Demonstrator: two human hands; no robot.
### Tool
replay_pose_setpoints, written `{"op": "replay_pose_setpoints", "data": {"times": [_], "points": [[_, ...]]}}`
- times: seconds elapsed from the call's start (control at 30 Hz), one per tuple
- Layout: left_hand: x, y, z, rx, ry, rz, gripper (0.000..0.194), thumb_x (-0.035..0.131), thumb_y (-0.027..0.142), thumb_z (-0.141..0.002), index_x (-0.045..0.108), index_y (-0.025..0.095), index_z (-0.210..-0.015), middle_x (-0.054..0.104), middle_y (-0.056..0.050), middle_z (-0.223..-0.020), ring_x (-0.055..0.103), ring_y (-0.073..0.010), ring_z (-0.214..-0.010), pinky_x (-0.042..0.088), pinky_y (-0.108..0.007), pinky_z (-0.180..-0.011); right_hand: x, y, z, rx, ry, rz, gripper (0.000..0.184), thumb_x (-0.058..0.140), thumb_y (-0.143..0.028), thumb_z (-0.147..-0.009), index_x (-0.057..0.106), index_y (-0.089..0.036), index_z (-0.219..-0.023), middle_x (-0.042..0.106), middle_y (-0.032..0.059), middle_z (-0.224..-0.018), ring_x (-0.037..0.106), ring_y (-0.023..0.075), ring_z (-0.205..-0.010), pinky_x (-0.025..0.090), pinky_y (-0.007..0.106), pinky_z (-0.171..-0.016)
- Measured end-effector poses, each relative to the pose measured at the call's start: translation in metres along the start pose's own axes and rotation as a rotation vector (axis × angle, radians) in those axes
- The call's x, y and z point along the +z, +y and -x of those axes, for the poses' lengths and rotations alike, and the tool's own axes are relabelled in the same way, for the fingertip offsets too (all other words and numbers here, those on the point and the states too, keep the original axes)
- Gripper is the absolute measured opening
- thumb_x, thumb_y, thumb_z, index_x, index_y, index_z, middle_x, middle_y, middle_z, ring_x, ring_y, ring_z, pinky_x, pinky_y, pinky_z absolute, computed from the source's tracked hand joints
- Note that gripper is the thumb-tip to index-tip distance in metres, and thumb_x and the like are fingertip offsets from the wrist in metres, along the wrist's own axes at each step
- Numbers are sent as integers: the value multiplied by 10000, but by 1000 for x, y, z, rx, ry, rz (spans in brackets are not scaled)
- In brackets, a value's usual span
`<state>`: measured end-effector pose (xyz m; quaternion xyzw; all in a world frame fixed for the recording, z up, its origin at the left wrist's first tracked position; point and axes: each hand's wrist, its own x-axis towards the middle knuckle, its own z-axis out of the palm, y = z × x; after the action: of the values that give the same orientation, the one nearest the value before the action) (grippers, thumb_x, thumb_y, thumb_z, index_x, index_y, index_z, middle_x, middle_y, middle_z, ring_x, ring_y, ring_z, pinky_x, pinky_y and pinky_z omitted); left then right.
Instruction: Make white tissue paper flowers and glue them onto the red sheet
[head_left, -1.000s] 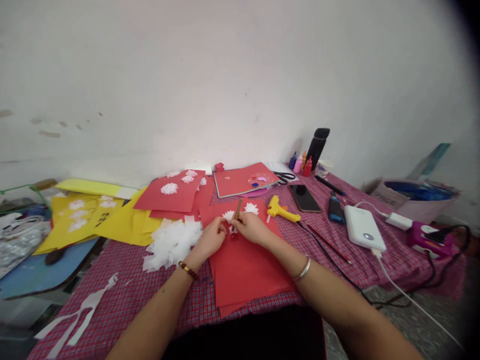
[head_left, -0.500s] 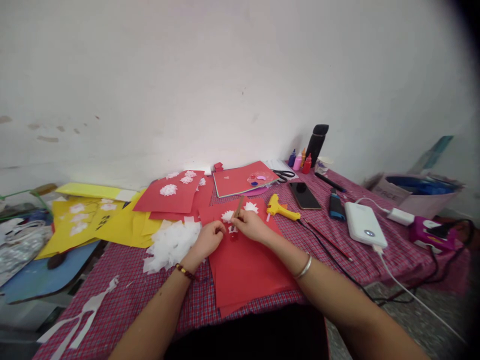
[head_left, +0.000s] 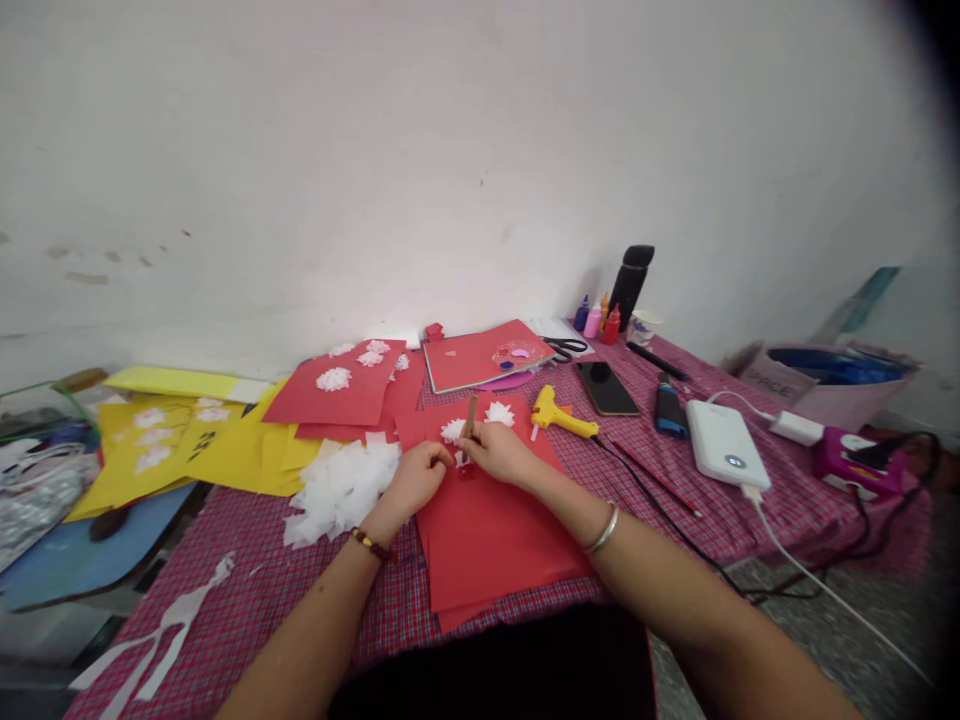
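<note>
My right hand is closed around a thin brown wooden stick, held nearly upright over a red paper sheet. Beside it, my left hand rests at the sheet's left side with its fingers drawn together; what they hold, if anything, is hidden. White ruffled paper flowers sit on the upper part of the sheet, and a small white piece and a wet-looking patch lie just below the stick's end. A heap of white tissue pieces lies left of my left hand.
A yellow glue gun lies right of the sheet, its cord running toward me. Farther right are a phone, a red pencil and a white power bank. Red sheets with flowers and yellow sheets lie left.
The view has shifted slightly. Both hands stay in nearly the same place, and the stick in my right hand has turned more upright.
</note>
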<state>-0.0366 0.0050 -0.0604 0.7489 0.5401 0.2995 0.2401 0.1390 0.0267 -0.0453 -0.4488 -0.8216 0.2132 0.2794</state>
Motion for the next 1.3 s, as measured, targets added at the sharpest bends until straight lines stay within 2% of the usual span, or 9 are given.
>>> {"op": "replay_pose_setpoints", "data": {"times": [0.33, 0.5, 0.67, 0.8, 0.97, 1.1, 1.2, 1.3], "points": [[0, 0, 0, 0, 4, -16, 247, 417, 25, -673, 623, 156, -712, 661, -25, -761, 593, -151, -767, 454, -276, -748, -1, -7, 1, 21, -9, -1, 174, 478, -239, -862, 603, -157, -773, 639, 36, -695, 562, 128, -637, 320, 208, -567], [0, 0, 0, 5, -2, -28, 250, 414, 28, -661, 625, 155, -704, 653, -17, -732, 584, -145, -733, 449, -261, -709, -7, -5, -1, 77, 41, -82, 176, 471, -218, -843, 599, -148, -746, 634, 35, -685, 550, 127, -631, 327, 204, -559], [1, -1, 0, 5, -3, -25, 229, 425, 37, -670, 618, 150, -716, 650, -21, -740, 583, -145, -735, 444, -261, -714, -7, -1, -1, 59, 39, -131, 167, 467, -209, -832, 593, -148, -741, 645, 34, -704, 563, 126, -647, 346, 206, -579], [2, -1, 1, 0, -2, -11, 216, 442, 62, -692, 621, 145, -780, 653, -23, -760, 582, -145, -728, 440, -259, -700, -3, 1, -2, 72, 60, -179, 161, 477, -232, -824, 592, -151, -745, 633, 25, -688, 563, 125, -632, 355, 208, -569], [3, 6, -1, -7, -2, -69, 280, 502, 121, -719, 637, 158, -962, 645, -11, -758, 564, -140, -692, 415, -246, -658, -9, 8, -8, 112, 181, -333, 156, 479, -229, -817, 563, -150, -713, 604, 10, -621, 530, 110, -558, 373, 209, -539], [6, 7, -5, 36, -33, -133, 180, 495, 155, -738, 659, 178, -808, 641, -11, -757, 561, -142, -703, 398, -239, -649, -19, 15, -13, 186, 218, -497, 140, 464, -222, -823, 517, -158, -710, 557, -23, -552, 455, 77, -435, 354, 192, -460], [7, 6, -8, -7, -51, -51, 176, 467, 176, -754, 642, 169, -754, 656, -17, -766, 576, -151, -724, 400, -240, -650, -25, 15, -13, 216, 172, -588, 124, 465, -209, -818, 499, -158, -711, 531, -41, -526, 416, 62, -384, 330, 181, -415], [4, 8, -15, -59, -126, 11, 181, 463, 209, -753, 634, 152, -731, 643, -14, -707, 559, -147, -663, 386, -233, -600, -29, 11, -10, 182, 60, -615, 139, 473, -210, -819, 503, -154, -695, 525, -45, -516, 419, 58, -384, 328, 176, -407]]}}
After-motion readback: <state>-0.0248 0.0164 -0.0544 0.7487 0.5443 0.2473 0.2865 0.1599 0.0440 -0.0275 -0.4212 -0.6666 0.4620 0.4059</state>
